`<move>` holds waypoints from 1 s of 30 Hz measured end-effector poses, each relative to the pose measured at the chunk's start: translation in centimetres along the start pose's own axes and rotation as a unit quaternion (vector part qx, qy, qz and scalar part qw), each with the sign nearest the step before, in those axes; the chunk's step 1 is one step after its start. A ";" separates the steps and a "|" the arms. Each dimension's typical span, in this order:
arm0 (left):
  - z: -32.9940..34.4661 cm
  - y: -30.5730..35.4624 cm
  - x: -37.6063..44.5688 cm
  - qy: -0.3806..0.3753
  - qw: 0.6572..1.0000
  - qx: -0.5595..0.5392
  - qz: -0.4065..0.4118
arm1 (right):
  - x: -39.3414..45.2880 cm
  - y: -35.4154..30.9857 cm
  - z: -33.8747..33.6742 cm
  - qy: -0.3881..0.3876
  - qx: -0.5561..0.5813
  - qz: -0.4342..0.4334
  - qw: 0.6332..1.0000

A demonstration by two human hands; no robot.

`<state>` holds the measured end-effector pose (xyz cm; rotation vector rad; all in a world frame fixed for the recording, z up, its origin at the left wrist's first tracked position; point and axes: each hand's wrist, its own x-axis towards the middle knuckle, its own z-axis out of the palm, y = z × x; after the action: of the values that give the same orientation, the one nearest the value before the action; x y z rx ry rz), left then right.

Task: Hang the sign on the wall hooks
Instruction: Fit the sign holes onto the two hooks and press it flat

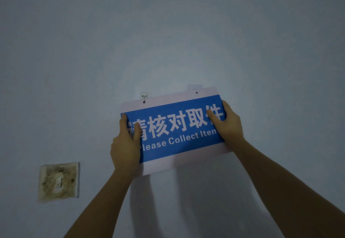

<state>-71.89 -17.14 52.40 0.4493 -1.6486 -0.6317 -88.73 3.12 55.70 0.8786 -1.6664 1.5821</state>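
Left hand (125, 144) and right hand (226, 123) clasp the sign (177, 131) by its ends, raising its punched holes to the clear wall hook (144, 95) directly above its left hole.

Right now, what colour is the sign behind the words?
Blue, with a white border and white lettering; the sign shows best in the head view.
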 end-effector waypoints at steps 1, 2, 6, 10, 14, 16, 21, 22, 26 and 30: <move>-0.1 0.0 0.0 -0.002 1.000 0.002 0.003 | 0.0 0.1 0.1 -0.004 0.004 0.007 1.000; -0.1 0.1 0.0 -0.004 1.000 0.002 0.005 | 0.0 0.2 0.1 -0.006 0.009 0.013 1.000; -0.3 0.2 -0.3 -0.017 1.000 0.012 0.004 | -0.7 0.7 0.0 -0.007 0.018 0.014 1.000; 0.0 0.7 -0.6 -0.021 1.000 0.018 0.001 | -0.3 0.5 -0.8 -0.013 0.009 0.018 1.000; 0.0 0.7 -0.5 -0.021 0.999 0.022 -0.007 | -0.2 0.4 -0.7 -0.012 0.014 0.028 0.999; -0.1 0.8 -0.4 -0.024 0.999 0.029 -0.011 | -0.4 0.7 -0.4 -0.011 0.020 0.030 0.999; 0.4 1.0 -0.7 -0.023 1.000 0.012 -0.017 | 0.8 0.5 -0.9 -0.015 0.008 0.021 1.000; 0.5 1.0 -0.7 -0.020 1.000 0.006 -0.018 | 1.1 0.3 -1.0 -0.017 0.002 0.019 1.000; 0.5 0.8 -0.7 -0.021 1.000 0.009 -0.015 | 0.8 0.7 -0.7 -0.016 0.018 0.023 0.999; -0.1 0.3 -0.1 -0.031 0.999 0.034 -0.011 | -0.9 1.7 0.5 0.005 0.054 0.040 0.998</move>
<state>-71.78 -16.83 52.56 0.5014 -1.7310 -0.6123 -89.63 2.69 53.95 0.8651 -1.6400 1.7410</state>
